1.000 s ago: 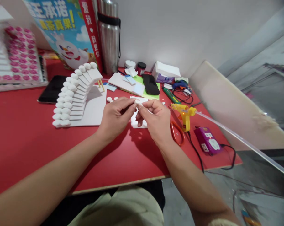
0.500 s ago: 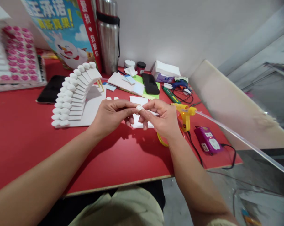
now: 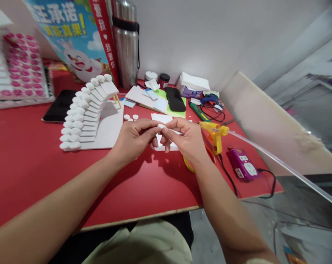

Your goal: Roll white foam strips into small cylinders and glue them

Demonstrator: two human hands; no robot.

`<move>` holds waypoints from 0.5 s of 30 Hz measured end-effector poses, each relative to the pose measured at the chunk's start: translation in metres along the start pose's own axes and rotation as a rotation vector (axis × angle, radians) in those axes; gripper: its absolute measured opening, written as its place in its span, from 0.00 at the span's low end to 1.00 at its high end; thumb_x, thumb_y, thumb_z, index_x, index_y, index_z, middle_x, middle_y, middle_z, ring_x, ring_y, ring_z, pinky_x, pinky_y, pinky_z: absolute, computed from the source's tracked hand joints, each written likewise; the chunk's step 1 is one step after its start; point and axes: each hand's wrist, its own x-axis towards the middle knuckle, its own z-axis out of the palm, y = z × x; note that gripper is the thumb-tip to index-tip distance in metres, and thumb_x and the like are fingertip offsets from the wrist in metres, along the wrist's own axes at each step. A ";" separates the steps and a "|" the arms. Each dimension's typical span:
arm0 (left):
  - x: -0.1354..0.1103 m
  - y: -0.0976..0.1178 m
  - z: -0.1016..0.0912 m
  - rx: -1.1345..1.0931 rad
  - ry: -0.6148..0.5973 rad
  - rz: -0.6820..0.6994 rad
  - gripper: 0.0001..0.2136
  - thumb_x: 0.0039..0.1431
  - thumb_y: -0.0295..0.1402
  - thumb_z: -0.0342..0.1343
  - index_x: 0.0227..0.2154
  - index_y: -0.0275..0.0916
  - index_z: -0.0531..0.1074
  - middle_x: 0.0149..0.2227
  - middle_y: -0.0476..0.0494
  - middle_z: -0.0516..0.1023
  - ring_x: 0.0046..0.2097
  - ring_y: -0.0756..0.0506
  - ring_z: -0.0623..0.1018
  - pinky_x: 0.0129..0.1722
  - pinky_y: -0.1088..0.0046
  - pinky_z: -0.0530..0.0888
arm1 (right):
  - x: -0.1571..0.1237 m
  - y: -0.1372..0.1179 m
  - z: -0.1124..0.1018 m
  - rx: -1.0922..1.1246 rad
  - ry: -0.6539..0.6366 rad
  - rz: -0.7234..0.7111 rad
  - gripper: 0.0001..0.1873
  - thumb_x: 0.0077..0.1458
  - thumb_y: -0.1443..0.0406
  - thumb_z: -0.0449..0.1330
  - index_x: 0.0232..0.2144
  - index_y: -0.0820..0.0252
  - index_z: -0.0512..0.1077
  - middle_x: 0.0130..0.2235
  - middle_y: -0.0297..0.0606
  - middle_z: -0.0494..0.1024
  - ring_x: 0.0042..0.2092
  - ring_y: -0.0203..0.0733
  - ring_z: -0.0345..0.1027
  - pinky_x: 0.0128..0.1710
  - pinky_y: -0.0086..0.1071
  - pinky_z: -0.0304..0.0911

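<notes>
My left hand (image 3: 134,137) and my right hand (image 3: 186,138) meet above the red table. Their fingertips pinch a small white paper roll (image 3: 161,126) between them. A narrow white strip (image 3: 177,132) runs from it under the fingers of my right hand. White paper sheets (image 3: 162,117) lie beneath the hands. Just beyond my left hand are a few small white rounds (image 3: 135,117). Left of that hand stands a curved white model staircase (image 3: 89,123), edged with similar white rounds and propped on thin yellowish sticks.
On the right, a yellow glue gun (image 3: 216,135) holds a long clear glue stick, close to a purple power adapter (image 3: 242,165). Farther back are a black phone (image 3: 175,99), a green tool (image 3: 199,111) and a tissue pack (image 3: 193,84). A steel flask (image 3: 126,47) stands by the wall.
The white roll has turned slightly between my fingertips; its spiral end faced me before and now its side shows. Both hands stay in nearly the same place.
</notes>
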 end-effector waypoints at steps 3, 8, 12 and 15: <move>0.005 -0.002 -0.004 -0.124 0.001 -0.130 0.09 0.60 0.38 0.66 0.36 0.36 0.82 0.20 0.49 0.76 0.21 0.50 0.74 0.24 0.75 0.73 | 0.004 -0.001 -0.007 0.034 -0.098 0.046 0.19 0.54 0.53 0.72 0.39 0.58 0.74 0.28 0.32 0.80 0.23 0.36 0.73 0.24 0.31 0.70; 0.011 -0.008 -0.010 -0.375 0.017 -0.282 0.11 0.53 0.39 0.71 0.29 0.37 0.78 0.23 0.49 0.76 0.19 0.53 0.69 0.18 0.76 0.66 | 0.008 0.005 -0.002 0.011 -0.102 0.067 0.19 0.50 0.58 0.74 0.41 0.59 0.75 0.27 0.27 0.76 0.22 0.32 0.69 0.21 0.28 0.66; 0.010 -0.007 -0.006 -0.425 0.003 -0.285 0.11 0.52 0.37 0.71 0.29 0.36 0.78 0.27 0.49 0.77 0.18 0.56 0.67 0.16 0.77 0.61 | 0.009 0.011 0.007 0.051 0.049 0.017 0.11 0.54 0.59 0.69 0.30 0.59 0.74 0.22 0.26 0.72 0.19 0.29 0.61 0.20 0.27 0.60; 0.009 -0.007 -0.004 -0.436 0.013 -0.262 0.09 0.54 0.35 0.70 0.28 0.35 0.78 0.26 0.50 0.76 0.18 0.57 0.65 0.17 0.78 0.59 | 0.010 0.013 0.009 0.081 0.143 -0.009 0.09 0.52 0.63 0.68 0.25 0.58 0.71 0.20 0.25 0.71 0.17 0.27 0.58 0.18 0.25 0.56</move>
